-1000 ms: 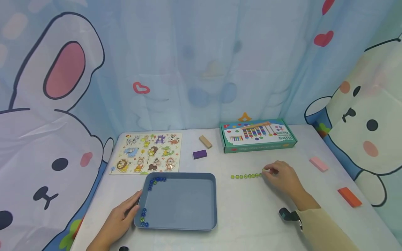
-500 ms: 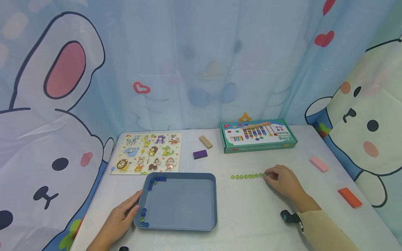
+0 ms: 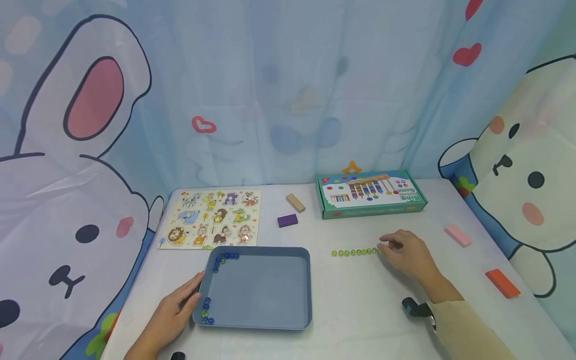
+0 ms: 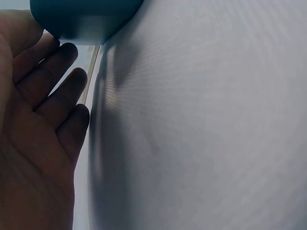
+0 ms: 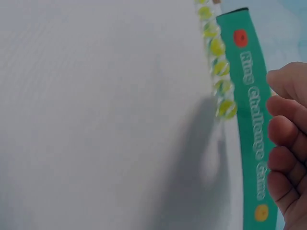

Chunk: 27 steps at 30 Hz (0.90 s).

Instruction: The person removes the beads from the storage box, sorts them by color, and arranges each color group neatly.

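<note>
A row of yellow-green glass marbles [image 3: 353,253] lies on the white table right of the blue-grey tray [image 3: 265,292]. My right hand [image 3: 408,256] hovers at the row's right end, thumb and fingers loosely bent. In the right wrist view this hand [image 5: 290,143] shows nothing between its fingers, and the end marble [image 5: 227,109] stands apart from the fingertips. My left hand [image 3: 173,311] rests beside the tray's left side, fingers touching its wall. The left wrist view shows relaxed fingers under the tray edge [image 4: 86,21]. Blue marbles [image 3: 207,301] lie along the tray's left side, with a few yellow-green ones.
An animal puzzle board [image 3: 209,220] lies behind the tray. Nearby are a purple block [image 3: 287,220] and a tan block [image 3: 295,202]. A green game box [image 3: 371,195] stands at the back. Pink [image 3: 458,235] and orange blocks [image 3: 502,283] lie at the right.
My right hand set a yellow-green marble at the row's right end and let it go, then rose slightly off it. The left hand and tray stayed put.
</note>
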Each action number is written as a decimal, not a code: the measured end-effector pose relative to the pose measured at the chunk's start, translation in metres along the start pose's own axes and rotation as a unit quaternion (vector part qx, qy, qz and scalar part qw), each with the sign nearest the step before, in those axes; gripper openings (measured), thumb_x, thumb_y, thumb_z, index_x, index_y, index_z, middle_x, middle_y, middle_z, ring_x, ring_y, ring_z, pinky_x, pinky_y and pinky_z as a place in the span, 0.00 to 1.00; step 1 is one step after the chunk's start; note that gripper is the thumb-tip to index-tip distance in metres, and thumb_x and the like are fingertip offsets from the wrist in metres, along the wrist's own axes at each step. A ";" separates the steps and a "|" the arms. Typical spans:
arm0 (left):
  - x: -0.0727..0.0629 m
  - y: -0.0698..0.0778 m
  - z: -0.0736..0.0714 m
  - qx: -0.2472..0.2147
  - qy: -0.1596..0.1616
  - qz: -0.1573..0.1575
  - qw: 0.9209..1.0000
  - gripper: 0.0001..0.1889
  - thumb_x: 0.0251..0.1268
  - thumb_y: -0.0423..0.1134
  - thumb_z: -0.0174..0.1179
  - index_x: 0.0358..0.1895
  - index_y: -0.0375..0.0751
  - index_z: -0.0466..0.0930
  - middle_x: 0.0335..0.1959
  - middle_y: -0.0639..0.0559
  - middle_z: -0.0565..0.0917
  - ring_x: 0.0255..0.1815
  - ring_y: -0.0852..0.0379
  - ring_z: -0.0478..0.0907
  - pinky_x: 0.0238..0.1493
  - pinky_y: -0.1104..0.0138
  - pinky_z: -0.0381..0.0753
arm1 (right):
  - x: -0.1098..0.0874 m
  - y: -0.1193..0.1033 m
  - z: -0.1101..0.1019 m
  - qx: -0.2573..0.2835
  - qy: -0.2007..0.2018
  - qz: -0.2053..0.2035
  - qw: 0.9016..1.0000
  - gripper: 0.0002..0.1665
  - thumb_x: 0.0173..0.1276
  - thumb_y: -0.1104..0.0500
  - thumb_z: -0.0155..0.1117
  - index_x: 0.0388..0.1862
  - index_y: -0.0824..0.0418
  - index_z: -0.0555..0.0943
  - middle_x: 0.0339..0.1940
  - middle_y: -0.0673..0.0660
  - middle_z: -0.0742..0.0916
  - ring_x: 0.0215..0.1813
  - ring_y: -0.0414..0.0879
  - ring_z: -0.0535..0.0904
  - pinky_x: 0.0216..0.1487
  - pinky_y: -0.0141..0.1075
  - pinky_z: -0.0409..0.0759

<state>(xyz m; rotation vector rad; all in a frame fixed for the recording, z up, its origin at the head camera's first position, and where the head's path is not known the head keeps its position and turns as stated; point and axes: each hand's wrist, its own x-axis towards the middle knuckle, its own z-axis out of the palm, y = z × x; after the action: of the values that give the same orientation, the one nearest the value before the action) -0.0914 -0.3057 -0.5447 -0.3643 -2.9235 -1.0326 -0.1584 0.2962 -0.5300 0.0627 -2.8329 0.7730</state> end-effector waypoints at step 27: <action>0.000 0.002 0.000 0.007 -0.002 -0.017 1.000 0.26 0.83 0.50 0.54 0.79 0.52 0.69 0.78 0.53 0.73 0.77 0.50 0.72 0.71 0.85 0.56 | 0.052 -0.183 0.070 0.066 -0.048 -0.193 0.978 0.13 0.65 0.52 0.78 0.45 0.55 0.91 0.31 0.46 0.83 0.40 0.40 0.74 0.40 0.33 0.80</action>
<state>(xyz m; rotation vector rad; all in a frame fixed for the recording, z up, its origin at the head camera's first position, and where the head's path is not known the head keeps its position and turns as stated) -0.0911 -0.3046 -0.5436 -0.3185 -2.9483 -1.0164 -0.2055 0.1039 -0.4875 0.6647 -2.7206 0.8816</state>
